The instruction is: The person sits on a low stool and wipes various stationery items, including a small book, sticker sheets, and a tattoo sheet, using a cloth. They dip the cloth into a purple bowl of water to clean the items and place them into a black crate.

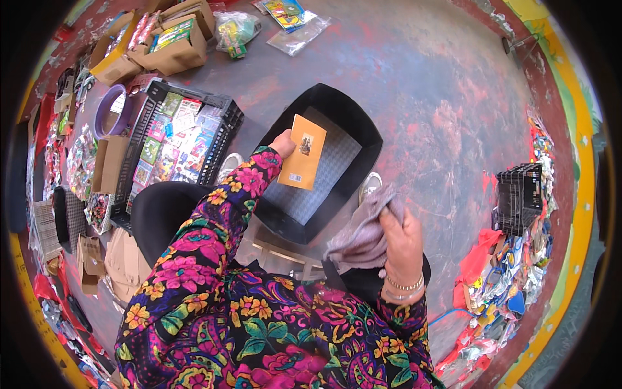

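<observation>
An orange-yellow booklet (302, 155) with a small picture and a barcode on its cover is gripped at its left edge by my left hand (282, 143). It hangs over a black plastic tub (353, 120), whose grey patterned bottom shows beside it. My right hand (402, 243), with bracelets at the wrist, is closed on a greyish-mauve cloth (363, 230). The cloth droops over my right knee, to the right of the tub's near end. The fingertips of my left hand are hidden behind the booklet.
A black crate (220, 117) of colourful booklets and packets stands to the left. Beyond it are cardboard boxes (175, 52), a purple basin (111, 111) and a plastic bag (237, 31). Another black crate (518, 198) and heaped small goods (505, 279) line the right wall.
</observation>
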`<state>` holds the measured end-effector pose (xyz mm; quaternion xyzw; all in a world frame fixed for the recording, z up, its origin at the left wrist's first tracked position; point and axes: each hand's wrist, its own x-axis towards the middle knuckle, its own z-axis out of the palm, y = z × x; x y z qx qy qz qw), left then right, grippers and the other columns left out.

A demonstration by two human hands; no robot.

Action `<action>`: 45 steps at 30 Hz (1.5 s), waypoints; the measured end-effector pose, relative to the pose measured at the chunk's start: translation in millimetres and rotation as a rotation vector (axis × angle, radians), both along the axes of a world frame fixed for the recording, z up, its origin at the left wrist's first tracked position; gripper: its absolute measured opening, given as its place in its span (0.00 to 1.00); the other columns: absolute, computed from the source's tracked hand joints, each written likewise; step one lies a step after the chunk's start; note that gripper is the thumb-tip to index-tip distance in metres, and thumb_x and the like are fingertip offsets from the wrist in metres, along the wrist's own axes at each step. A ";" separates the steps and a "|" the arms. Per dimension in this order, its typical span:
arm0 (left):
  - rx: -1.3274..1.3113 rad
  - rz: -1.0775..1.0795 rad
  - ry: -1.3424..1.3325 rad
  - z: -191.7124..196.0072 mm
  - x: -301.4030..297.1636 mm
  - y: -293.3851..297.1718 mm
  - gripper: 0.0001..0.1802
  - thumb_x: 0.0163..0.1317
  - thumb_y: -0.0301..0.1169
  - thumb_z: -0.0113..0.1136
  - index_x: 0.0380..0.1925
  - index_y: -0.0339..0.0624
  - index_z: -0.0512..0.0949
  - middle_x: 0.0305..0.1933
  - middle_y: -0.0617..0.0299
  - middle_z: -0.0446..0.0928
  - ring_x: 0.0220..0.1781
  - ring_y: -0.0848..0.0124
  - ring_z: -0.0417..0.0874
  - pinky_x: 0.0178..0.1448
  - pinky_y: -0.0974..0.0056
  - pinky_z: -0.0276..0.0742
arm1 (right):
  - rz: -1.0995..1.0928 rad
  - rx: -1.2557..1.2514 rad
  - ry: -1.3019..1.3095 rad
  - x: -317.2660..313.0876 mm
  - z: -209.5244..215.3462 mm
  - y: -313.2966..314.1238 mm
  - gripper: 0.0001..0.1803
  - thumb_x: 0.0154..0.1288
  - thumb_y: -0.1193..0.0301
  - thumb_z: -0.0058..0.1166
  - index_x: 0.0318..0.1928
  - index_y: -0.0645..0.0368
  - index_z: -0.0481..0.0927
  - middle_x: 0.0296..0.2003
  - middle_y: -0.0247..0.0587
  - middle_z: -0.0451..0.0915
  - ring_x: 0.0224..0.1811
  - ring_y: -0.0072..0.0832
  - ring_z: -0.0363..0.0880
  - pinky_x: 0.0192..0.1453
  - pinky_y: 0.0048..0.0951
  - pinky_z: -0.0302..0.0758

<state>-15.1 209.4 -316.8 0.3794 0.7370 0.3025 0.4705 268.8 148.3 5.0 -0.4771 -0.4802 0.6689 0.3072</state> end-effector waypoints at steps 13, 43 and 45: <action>-0.057 1.032 -1.241 -52.5 76.7 18.2 0.17 0.62 0.22 0.44 0.52 0.41 0.65 0.52 0.54 0.69 0.56 0.59 0.70 0.61 0.48 0.64 | -0.190 -0.283 0.056 6.5 7.2 11.4 0.12 0.63 0.73 0.49 0.42 0.70 0.74 0.34 0.33 0.76 0.34 0.15 0.71 0.39 0.17 0.68; -0.298 0.749 -1.006 -135.0 40.5 41.7 0.17 0.60 0.28 0.51 0.49 0.34 0.68 0.46 0.51 0.74 0.41 0.59 0.80 0.44 0.58 0.80 | -0.254 -0.430 0.093 19.4 0.1 9.7 0.14 0.62 0.74 0.51 0.45 0.71 0.74 0.37 0.38 0.78 0.38 0.20 0.75 0.43 0.21 0.70; -0.295 0.789 -0.982 -125.9 45.8 45.6 0.17 0.60 0.28 0.52 0.48 0.34 0.69 0.45 0.52 0.75 0.41 0.61 0.80 0.44 0.59 0.80 | -0.246 -0.417 0.086 19.4 -1.1 9.2 0.14 0.62 0.73 0.51 0.45 0.71 0.74 0.37 0.38 0.78 0.38 0.21 0.75 0.43 0.21 0.71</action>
